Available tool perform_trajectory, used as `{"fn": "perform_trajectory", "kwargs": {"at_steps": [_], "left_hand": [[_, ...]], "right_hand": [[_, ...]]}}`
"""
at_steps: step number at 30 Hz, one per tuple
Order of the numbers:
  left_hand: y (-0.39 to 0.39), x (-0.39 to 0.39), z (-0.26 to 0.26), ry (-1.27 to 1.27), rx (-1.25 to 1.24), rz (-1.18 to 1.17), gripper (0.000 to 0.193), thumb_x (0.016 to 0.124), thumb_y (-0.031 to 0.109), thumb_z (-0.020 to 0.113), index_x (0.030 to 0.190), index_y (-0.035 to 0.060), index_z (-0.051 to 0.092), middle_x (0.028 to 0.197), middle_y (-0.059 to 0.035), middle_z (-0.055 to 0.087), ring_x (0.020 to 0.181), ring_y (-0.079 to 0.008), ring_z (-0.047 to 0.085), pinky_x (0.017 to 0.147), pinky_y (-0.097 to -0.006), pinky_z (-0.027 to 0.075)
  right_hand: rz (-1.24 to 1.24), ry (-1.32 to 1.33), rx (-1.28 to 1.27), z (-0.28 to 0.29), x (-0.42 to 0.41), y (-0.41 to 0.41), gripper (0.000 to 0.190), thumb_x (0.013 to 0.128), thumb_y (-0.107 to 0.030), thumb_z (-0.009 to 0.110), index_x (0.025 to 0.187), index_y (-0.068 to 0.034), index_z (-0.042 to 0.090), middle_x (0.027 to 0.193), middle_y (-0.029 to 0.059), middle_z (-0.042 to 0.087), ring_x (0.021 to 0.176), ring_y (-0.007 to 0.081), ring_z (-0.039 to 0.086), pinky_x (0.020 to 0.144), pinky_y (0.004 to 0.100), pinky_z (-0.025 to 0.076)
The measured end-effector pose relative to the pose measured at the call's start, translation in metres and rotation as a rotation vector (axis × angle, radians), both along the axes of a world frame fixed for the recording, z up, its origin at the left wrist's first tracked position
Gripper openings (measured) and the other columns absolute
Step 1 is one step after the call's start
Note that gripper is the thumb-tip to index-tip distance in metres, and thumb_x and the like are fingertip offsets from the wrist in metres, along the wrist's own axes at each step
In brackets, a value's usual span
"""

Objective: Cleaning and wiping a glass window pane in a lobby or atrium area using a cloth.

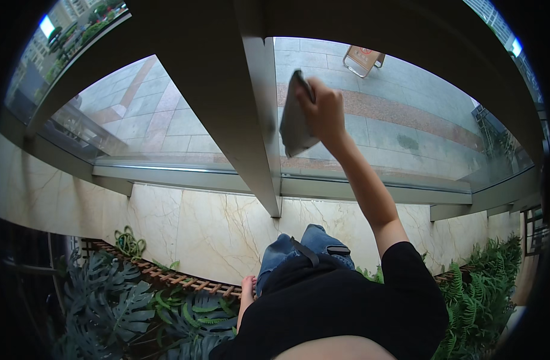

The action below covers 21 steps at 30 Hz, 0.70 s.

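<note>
My right hand (325, 108) is raised and grips a flat grey cleaning tool (297, 128) by its dark upper edge. Whether it is a cloth or a covered pad, I cannot tell. The tool is in front of a large window pane (387, 130), just right of a metal window post (261, 135); contact with the glass is not clear. My left hand (248, 285) hangs low beside my blue jeans (277, 256), its fingers loosely curled. Most of its palm is hidden, so I cannot tell whether anything is in it.
Below the window frame (203, 179) runs a veined marble surface (212, 220). A coiled green hose (130, 243) lies by a low wooden fence (189, 282). Large-leaved plants (122, 310) grow at left, ferns (477, 292) at right. Outside, a folding sign (364, 58) stands on paving.
</note>
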<state>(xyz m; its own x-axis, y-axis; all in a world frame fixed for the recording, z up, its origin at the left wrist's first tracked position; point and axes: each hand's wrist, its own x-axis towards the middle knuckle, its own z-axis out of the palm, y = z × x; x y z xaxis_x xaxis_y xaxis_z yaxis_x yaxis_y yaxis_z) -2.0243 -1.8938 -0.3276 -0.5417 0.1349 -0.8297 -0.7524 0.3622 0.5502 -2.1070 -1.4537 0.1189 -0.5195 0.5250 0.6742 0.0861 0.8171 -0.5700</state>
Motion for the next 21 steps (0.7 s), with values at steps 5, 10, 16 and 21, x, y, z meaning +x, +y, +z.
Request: {"fn": "perform_trajectory", "kwargs": {"at_steps": [5, 10, 16, 21], "left_hand": [[-0.007, 0.001, -0.001, 0.011, -0.019, -0.269, 0.017, 0.073, 0.017, 0.046, 0.081, 0.0058, 0.056, 0.069, -0.0042, 0.054, 0.05, -0.0128, 0.047, 0.044, -0.0247, 0.039], [0.016, -0.006, 0.002, -0.012, -0.013, -0.064, 0.021, 0.076, 0.016, 0.043, 0.088, 0.0023, 0.052, 0.072, -0.0075, 0.056, 0.055, -0.0135, 0.051, 0.047, -0.0233, 0.041], [0.011, 0.006, -0.005, -0.06, 0.021, 0.012, 0.025, 0.078, 0.016, 0.041, 0.096, 0.0013, 0.048, 0.074, -0.0098, 0.057, 0.062, -0.0146, 0.055, 0.05, -0.0234, 0.043], [0.019, -0.013, 0.0, -0.061, -0.013, -0.109, 0.024, 0.077, 0.016, 0.041, 0.095, 0.0019, 0.049, 0.074, -0.0089, 0.057, 0.064, -0.0137, 0.055, 0.052, -0.0225, 0.042]], "right_hand": [[-0.023, 0.12, 0.175, 0.029, -0.031, 0.012, 0.021, 0.074, -0.019, 0.051, 0.063, -0.002, 0.049, 0.051, 0.0171, 0.051, 0.049, 0.0319, 0.054, 0.045, 0.0353, 0.044], [-0.028, -0.388, -0.07, -0.104, -0.008, 0.018, 0.016, 0.073, -0.018, 0.052, 0.08, -0.003, 0.054, 0.055, 0.0195, 0.051, 0.054, 0.032, 0.054, 0.049, 0.0354, 0.042], [0.549, 0.083, -1.119, -0.109, 0.076, 0.004, 0.025, 0.074, -0.022, 0.055, 0.088, -0.001, 0.052, 0.069, 0.0045, 0.053, 0.065, 0.0095, 0.049, 0.06, 0.0225, 0.039], [0.625, 0.156, -1.276, -0.096, 0.126, -0.001, 0.035, 0.067, -0.022, 0.061, 0.095, -0.003, 0.049, 0.081, 0.0029, 0.053, 0.074, 0.0095, 0.049, 0.068, 0.0217, 0.039]]}}
